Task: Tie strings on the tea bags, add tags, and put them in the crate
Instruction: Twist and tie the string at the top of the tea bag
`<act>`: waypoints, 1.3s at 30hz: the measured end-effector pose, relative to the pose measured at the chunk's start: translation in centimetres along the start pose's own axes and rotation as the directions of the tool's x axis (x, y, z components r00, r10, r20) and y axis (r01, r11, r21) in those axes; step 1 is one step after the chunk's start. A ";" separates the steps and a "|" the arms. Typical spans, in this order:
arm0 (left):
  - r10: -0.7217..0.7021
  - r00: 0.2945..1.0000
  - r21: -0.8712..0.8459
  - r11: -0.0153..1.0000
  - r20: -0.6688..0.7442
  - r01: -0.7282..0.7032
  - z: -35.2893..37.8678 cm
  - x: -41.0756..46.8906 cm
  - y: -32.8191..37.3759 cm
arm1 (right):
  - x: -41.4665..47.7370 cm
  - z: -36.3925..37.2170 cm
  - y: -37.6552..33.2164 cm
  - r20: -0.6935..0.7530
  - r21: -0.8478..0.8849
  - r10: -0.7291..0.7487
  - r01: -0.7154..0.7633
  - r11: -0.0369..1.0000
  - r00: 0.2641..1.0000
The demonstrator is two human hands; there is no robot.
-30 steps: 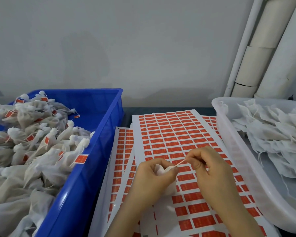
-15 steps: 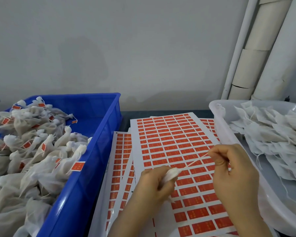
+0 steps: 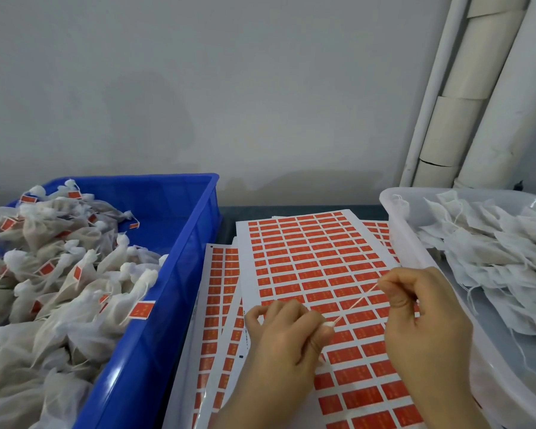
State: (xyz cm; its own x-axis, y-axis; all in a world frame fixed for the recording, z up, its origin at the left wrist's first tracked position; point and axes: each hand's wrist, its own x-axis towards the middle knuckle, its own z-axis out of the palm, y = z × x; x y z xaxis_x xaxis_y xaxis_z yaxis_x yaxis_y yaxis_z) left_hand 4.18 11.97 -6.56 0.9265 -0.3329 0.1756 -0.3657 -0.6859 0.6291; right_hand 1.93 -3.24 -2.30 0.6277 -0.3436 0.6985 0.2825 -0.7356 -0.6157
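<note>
Your right hand (image 3: 421, 317) has drawn away to the right from where it sat a second ago, close against the left one. The string (image 3: 358, 300) it pinches between thumb and fingertip now runs long and taut, slanting down-left to your left hand (image 3: 287, 332). That hand is curled round the tea bag (image 3: 328, 324), of which only a puckered white tip shows past the thumb. By the look of it, the pull is cinching the bag's neck, so the tying step seems nearly done; the tag is not yet on.

The string is thin, pale and straight under tension. The bag is soft, gauzy white mesh that bunches easily. Beneath your hands, on the dark desk (image 3: 226, 218), lie glossy white sheets of tags (image 3: 307, 258), small red rectangles in neat rows. The blue crate (image 3: 167, 305) at left is hard, smooth plastic, heaped with finished bags (image 3: 59, 274), plump, knotted at the top, red tags dangling. The translucent white tub (image 3: 415, 252) at right holds flat, limp untied bags (image 3: 492, 243) trailing loose threads.
</note>
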 end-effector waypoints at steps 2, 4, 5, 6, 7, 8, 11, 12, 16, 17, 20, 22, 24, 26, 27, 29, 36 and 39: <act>0.000 1.000 0.034 0.999 -0.023 0.001 0.1 0.0 -0.2 | 0.1 0.1 -0.2 0.001 0.010 -0.011 0.011 1.000 1.000; -0.009 1.000 0.070 0.997 0.006 0.009 0.2 0.0 0.0 | 0.1 0.3 -0.4 -0.005 0.008 -0.024 0.024 1.000 1.000; -0.013 1.000 0.085 0.996 0.027 0.011 0.2 0.0 0.1 | 0.1 0.3 -0.5 -0.008 0.005 -0.024 0.024 1.000 1.000; -0.023 0.999 0.093 0.995 0.038 0.020 0.2 0.0 0.3 | 0.1 0.4 -0.5 -0.009 0.007 -0.017 0.017 1.000 1.000; -0.040 0.999 0.098 0.994 0.035 0.037 0.1 0.1 0.3 | 0.1 0.5 -0.6 -0.006 0.011 -0.012 0.012 1.000 1.000; -0.061 0.998 0.102 0.993 0.022 0.059 0.0 0.1 0.3 | 0.0 0.6 -0.7 0.000 0.014 -0.015 0.015 1.000 1.000; -0.105 0.994 0.110 0.988 -0.029 0.108 0.0 0.0 0.0 | -0.2 1.0 -1.1 0.016 0.043 -0.054 0.053 0.998 0.998; -0.120 0.992 0.111 0.986 -0.035 0.123 0.0 -0.1 0.1 | -0.3 1.1 -1.3 0.010 0.050 -0.076 0.075 0.996 0.997; -0.176 0.984 0.083 0.981 0.011 0.174 0.1 -0.1 1.0 | -0.6 1.5 -2.0 -0.005 0.037 -0.144 0.144 0.989 0.990; -0.176 0.984 0.057 0.983 -0.004 0.176 -0.1 -0.3 1.3 | -0.6 1.5 -2.0 0.002 0.043 -0.143 0.143 0.989 0.990; -0.197 0.972 -0.265 0.951 -0.128 0.158 -0.9 -1.1 2.5 | -0.7 1.7 -2.3 0.022 0.062 -0.145 0.143 0.988 0.989; -0.317 0.948 -0.601 0.753 0.027 0.269 -1.7 -1.2 2.9 | -0.7 1.7 -2.3 0.022 0.047 -0.181 0.180 0.983 0.983; -0.276 0.865 -0.742 0.446 0.419 0.502 -2.6 -1.5 2.7 | -0.7 1.7 -2.3 0.026 0.048 -0.210 0.209 0.977 0.977; -0.157 0.753 -0.737 0.155 0.639 0.658 -3.1 -1.6 2.6 | -0.8 1.5 -2.4 0.043 0.083 -0.223 0.219 0.972 0.974; -0.126 0.715 -0.715 0.049 0.688 0.697 -3.2 -1.5 2.6 | -0.9 1.3 -2.5 0.052 0.099 -0.223 0.217 0.971 0.973; -0.089 0.678 -0.684 -0.092 0.730 0.724 -2.8 -1.4 2.1 | -1.0 1.1 -2.7 0.066 0.114 -0.222 0.214 0.970 0.973; -0.029 0.721 -0.628 -0.515 0.693 0.583 -3.2 -1.2 1.3 | -1.6 0.7 -3.1 0.259 0.333 -0.164 0.071 0.940 0.952; -0.090 0.747 -0.614 -0.637 0.659 0.466 -3.6 -1.1 0.9 | -1.9 0.5 -3.3 0.455 0.469 -0.038 -0.203 0.859 0.889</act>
State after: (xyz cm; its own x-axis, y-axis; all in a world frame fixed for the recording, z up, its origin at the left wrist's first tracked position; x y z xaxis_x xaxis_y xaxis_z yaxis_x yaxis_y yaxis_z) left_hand 3.16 14.04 -3.48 0.6658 -0.6137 -0.4245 0.7193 0.6792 0.1462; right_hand 0.14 0.13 -1.79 0.8778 -0.0115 0.4789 0.4556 -0.2884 -0.8421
